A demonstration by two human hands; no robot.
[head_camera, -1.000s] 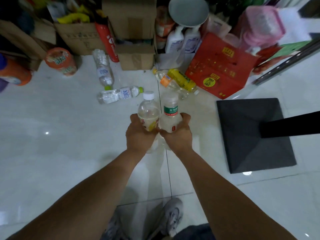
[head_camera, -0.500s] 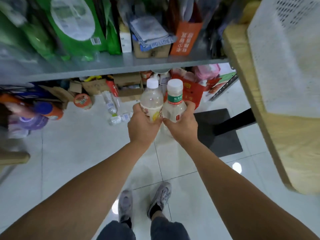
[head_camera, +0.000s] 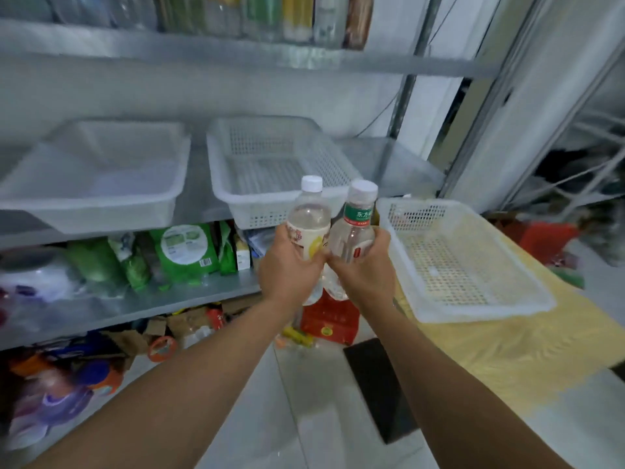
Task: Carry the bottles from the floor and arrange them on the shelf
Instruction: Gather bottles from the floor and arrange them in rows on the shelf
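Hands at frame centre, knuckles touching. Left hand [head_camera: 291, 265]: fingers curled round the lower body of the yellow-label bottle [head_camera: 309, 218]. Right hand [head_camera: 363, 275]: fingers clamped round the green-label bottle [head_camera: 356, 225]. Both bottles are upright and capped, shoulders touching, held in the air short of the shelf edge and not yet set down.

At 6 o'clock, below the hands: a red box [head_camera: 329, 319] on the floor, with something yellow beside it, too blurred to name.

At 3 o'clock, just beside the right hand: table basket [head_camera: 473, 311], on a yellow-covered table.

At 12 o'clock, beyond the caps: shelf basket [head_camera: 257, 214], meshed, its front wall overhanging the shelf [head_camera: 199, 194]. At 10 o'clock on the same shelf: tub [head_camera: 111, 216], solid-walled.

Judgement: carry is nearly done and placing is next.
- Separate the hands first, since touching bottles could knock each other over on release.
- Lift the bases over the basket's front wall, then lower them flat.
- Set them deep, at the back, leaving front room for later loads.
- The bottles look light, so loosen the fingers only once each stands.
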